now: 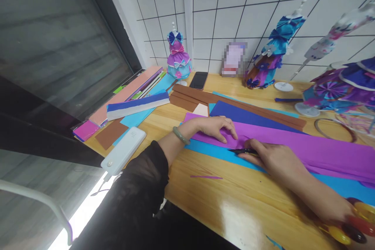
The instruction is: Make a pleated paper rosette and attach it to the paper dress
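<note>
A long strip of purple paper [293, 144] lies across the wooden table over light blue paper [211, 151]. On its left part rests my left hand [218, 128], palm down with the fingers spread and bent. Just right of it, my right hand [269, 154] is closed around a slim black cutter [244, 151], whose dark tip points left along the purple paper's near edge. Dark blue paper [234, 115] shows behind the purple strip. A thin purple offcut [206, 177] sits on the wood nearer to me.
Brown paper strips [187, 99] and a phone [199, 80] lie farther back. A white power bank [124, 150] is at the left edge, by a folded blue and white strip [137, 105]. Small dressed mannequins [179, 56] stand along the tiled wall.
</note>
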### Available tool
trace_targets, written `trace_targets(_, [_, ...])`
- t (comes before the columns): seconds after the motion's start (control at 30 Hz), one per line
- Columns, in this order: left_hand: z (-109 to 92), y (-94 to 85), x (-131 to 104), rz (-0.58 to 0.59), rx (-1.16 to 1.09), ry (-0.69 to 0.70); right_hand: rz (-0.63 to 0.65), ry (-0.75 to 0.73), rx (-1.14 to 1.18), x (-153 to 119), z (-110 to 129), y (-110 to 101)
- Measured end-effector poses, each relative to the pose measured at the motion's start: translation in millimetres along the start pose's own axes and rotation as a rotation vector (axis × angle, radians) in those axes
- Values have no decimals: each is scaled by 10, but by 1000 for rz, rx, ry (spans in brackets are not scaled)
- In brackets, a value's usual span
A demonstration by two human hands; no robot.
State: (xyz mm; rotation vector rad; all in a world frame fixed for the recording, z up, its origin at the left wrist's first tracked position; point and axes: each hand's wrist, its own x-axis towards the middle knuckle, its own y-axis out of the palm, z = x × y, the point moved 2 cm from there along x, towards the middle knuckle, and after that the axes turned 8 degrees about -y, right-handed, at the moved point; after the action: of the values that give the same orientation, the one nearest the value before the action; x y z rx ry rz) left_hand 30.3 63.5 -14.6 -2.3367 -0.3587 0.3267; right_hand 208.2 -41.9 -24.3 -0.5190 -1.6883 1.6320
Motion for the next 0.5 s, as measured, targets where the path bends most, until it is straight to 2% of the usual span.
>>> trace_targets(0.17, [-14, -8, -11, 3, -3, 5, -13, -10, -19, -3, -6, -7])
trace_targets(0.3, [-38, -25, -28, 3, -37, -62, 9, 0, -49, -12, -19, 9])
trace_targets(0.4, [-45, -33, -27, -18, -41, -89, 48, 28, -76, -21, -26, 20])
trace_targets(0.5, [-28, -23, -4, -61, -8, -59, 40, 34, -96, -24, -21, 22])
